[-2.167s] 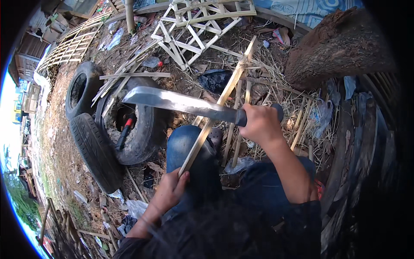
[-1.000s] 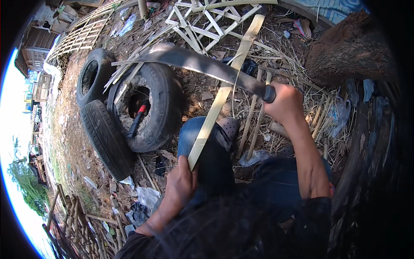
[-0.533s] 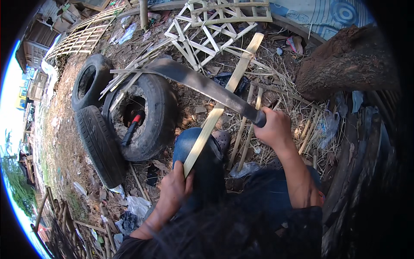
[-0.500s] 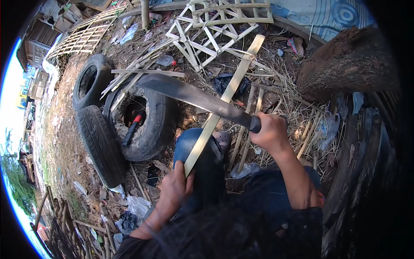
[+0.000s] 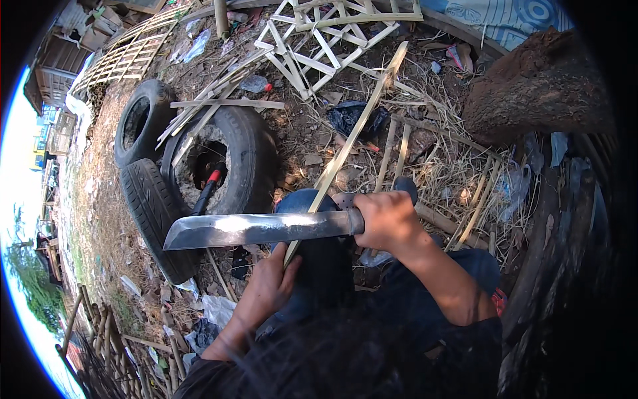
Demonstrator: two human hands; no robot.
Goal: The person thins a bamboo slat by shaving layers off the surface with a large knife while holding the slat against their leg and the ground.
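Note:
My right hand [image 5: 387, 221] is wrapped round the handle of a machete [image 5: 259, 229], whose broad dark-and-silver blade points left. The blade lies across a long pale bamboo strip [image 5: 352, 143], close above my left hand. With its near end gripped, my left hand [image 5: 268, 281] holds the strip slanting away to the far right, narrow edge turned up. The strip passes over my knee in blue jeans [image 5: 302, 201]. Whether the blade touches the strip, I cannot tell.
Old tyres [image 5: 249, 159] stand at the left, with a red-and-black tool [image 5: 209, 191] in one and bamboo slats [image 5: 226, 104] across them. A bamboo lattice [image 5: 319, 56] lies ahead. A thick tree trunk [image 5: 538, 93] rises at the right. Straw and plastic litter the ground.
The machete has come down and nearer along the strip, its blade swinging from far left to level. The strip has turned from its flat face to its edge.

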